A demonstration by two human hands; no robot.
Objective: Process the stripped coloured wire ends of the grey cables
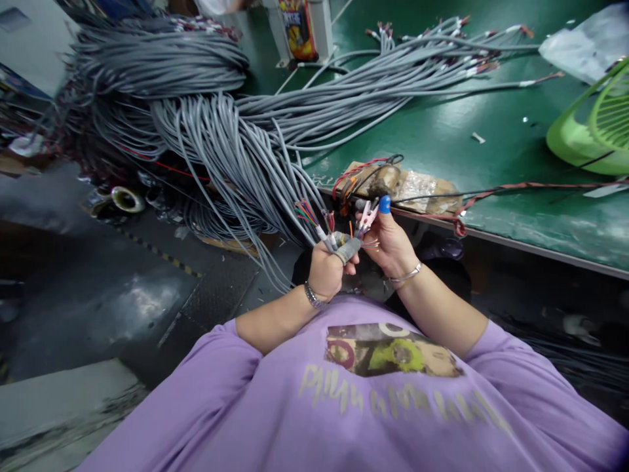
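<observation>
My left hand [327, 270] is closed round the end of a grey cable, its thumb and finger wrapped in grey tape. Thin coloured wires [305, 213] fan out of cable ends just beyond that hand. Close on the right, my right hand [390, 244] has a blue cover on the thumb. Its fingers are closed on a small pink clip-like piece [367, 216], whose exact kind I cannot make out. Bare wire tips [372, 243] show between the two hands. A cardboard-backed, taped block [422, 190] with red and black leads lies at the bench edge beyond them.
A large bundle of grey cables [211, 124] hangs over the bench's left edge, with more cables [393, 85] across the green bench top [491, 141]. A green fan [590, 124] and a plastic bag [584, 46] are at right. A tape roll [128, 199] is at lower left.
</observation>
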